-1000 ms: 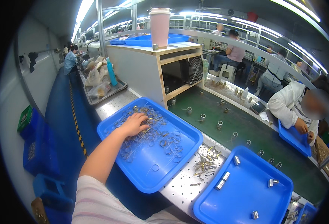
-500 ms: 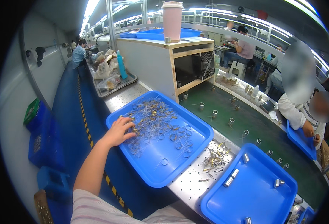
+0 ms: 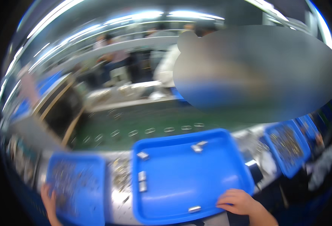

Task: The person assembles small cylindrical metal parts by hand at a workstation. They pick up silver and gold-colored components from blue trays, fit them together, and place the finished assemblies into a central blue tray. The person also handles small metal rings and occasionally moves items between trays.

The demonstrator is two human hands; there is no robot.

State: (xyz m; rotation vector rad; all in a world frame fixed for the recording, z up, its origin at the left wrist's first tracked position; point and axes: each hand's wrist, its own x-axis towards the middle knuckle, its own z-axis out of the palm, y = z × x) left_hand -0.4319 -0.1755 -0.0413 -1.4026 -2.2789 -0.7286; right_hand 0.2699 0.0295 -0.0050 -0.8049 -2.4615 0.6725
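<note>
My left hand [image 3: 48, 199] is at the left edge of a blue tray [image 3: 97, 188], its blurred fingers apart with nothing visible in them. A smeared pile of thin wire pieces [image 3: 64, 184] lies in that tray. My right hand [image 3: 235, 201] is over the lower right corner of a larger blue tray [image 3: 188, 169]; its fingers are loosely bent and nothing shows in them. Short silvery metal cylinders lie in this tray: one [image 3: 194, 209] near the front edge, a pair [image 3: 142, 181] along the left wall, others [image 3: 198, 147] toward the back.
Small metal parts [image 3: 121, 173] lie between the trays. Behind runs a green conveyor belt [image 3: 136, 116] carrying a row of metal rings [image 3: 150, 130]. A wooden-framed box [image 3: 57, 109] stands at the left. Another blue tray [image 3: 286, 147] with parts is at the right, near other people.
The view has swung to the right, with blur. My left hand now sits at its tray's edge, no longer over the wire pile. My right hand has come into view at the larger tray.
</note>
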